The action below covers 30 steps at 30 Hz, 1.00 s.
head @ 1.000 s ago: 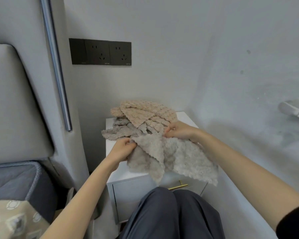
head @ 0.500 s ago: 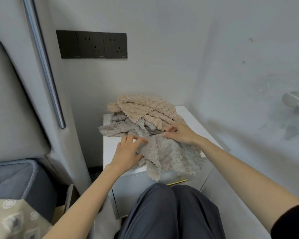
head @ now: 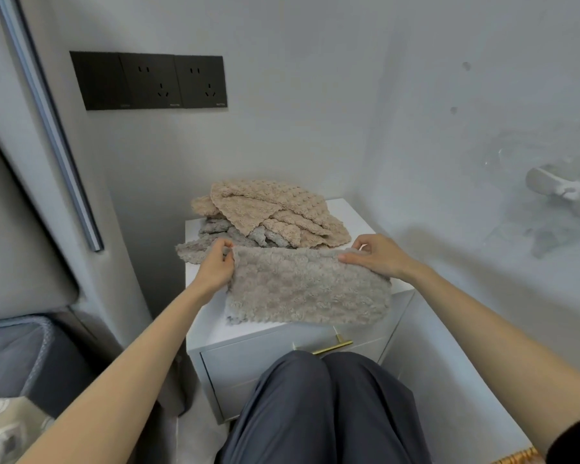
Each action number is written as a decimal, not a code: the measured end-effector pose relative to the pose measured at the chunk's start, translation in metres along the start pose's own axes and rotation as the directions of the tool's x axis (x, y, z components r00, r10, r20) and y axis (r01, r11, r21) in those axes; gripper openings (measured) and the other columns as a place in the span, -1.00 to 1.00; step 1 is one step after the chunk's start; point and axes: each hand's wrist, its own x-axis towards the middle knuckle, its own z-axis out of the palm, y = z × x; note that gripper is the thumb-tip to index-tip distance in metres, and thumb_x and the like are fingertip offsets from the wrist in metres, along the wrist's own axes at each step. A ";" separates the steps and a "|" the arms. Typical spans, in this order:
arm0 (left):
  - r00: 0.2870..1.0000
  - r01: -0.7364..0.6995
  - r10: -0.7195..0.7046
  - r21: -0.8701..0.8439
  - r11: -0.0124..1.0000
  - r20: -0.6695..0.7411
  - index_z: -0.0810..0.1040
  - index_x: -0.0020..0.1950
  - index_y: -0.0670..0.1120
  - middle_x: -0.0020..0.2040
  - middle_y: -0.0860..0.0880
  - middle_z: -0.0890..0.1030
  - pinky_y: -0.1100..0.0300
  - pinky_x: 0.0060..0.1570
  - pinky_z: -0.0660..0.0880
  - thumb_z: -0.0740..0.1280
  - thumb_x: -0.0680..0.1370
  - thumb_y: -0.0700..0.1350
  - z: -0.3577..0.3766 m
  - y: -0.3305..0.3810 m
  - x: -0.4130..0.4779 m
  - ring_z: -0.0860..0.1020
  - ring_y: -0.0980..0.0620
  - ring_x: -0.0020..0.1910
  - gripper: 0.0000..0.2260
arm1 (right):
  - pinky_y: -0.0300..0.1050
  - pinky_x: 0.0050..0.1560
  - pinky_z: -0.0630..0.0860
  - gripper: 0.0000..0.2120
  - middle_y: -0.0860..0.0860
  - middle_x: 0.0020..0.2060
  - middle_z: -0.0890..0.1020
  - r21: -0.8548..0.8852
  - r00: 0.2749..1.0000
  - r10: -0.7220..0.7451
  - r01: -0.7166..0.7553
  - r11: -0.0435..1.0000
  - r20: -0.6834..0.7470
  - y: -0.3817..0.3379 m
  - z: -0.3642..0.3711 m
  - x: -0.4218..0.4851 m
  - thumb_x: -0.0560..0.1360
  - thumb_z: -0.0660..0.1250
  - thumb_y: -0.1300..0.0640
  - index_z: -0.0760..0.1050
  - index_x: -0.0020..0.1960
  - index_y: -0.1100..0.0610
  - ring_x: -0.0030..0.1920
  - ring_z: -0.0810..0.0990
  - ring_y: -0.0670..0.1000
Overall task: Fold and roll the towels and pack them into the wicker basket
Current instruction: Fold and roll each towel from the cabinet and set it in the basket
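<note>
Left hand (head: 215, 267) and right hand (head: 377, 259) pinch the nubby grey-beige towel's (head: 307, 289) far corners.

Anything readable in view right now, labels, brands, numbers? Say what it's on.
Black socket panel: small pale marks along the plates' lower edges, too small to read.
Grey towel, beige towels, white cabinet: no writing visible.
So nothing can be quoted.

Beige towels (head: 268, 205) largely cover the grey towels (head: 221, 229) beneath them.
</note>
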 end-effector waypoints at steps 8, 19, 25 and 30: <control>0.990 0.140 -0.139 -0.083 0.987 0.027 0.34 0.11 -0.07 -0.24 -0.01 0.41 0.17 -0.26 0.42 0.01 0.68 -0.07 0.007 -0.003 0.001 0.42 0.06 -0.31 -0.84 | -0.12 -0.03 0.39 -0.57 0.15 0.14 0.55 0.093 0.966 0.200 -0.186 0.978 -0.167 0.010 0.014 0.009 0.47 0.42 0.03 0.39 0.25 0.15 0.06 0.53 0.08; 0.980 0.181 -0.173 -0.087 0.980 0.094 0.34 -0.15 -0.10 -0.30 -0.06 0.42 0.19 -0.42 0.22 0.21 0.63 -0.07 0.017 0.001 -0.004 0.33 0.02 -0.42 -0.81 | -0.16 -0.42 0.17 -0.59 0.04 -0.43 0.28 0.092 0.889 0.445 -0.455 0.886 0.107 0.008 0.013 -0.004 0.58 0.26 -0.01 0.22 -0.35 0.13 -0.46 0.25 0.01; 0.994 0.104 -0.107 -0.070 0.992 -0.033 0.18 0.44 -0.20 -0.30 -0.04 0.39 0.27 -0.54 0.23 0.14 0.66 -0.08 0.016 -0.002 -0.011 0.31 0.06 -0.44 -0.61 | -0.19 -0.48 0.25 -0.80 0.02 -0.33 0.36 0.383 0.933 0.355 -0.308 0.871 -0.055 -0.002 0.016 -0.004 0.60 0.19 0.03 0.27 0.09 0.13 -0.45 0.33 -0.01; 0.992 -0.010 0.026 0.128 0.992 -0.127 0.21 0.40 -0.19 -0.28 -0.04 0.45 0.15 -0.41 0.27 0.15 0.65 -0.07 0.013 -0.011 -0.020 0.40 0.03 -0.41 -0.63 | -0.26 -0.57 0.27 -0.57 0.09 -0.29 0.42 0.279 0.930 0.366 -0.342 0.898 -0.040 -0.003 0.024 -0.007 0.57 0.23 0.01 0.29 0.36 0.20 -0.51 0.33 0.04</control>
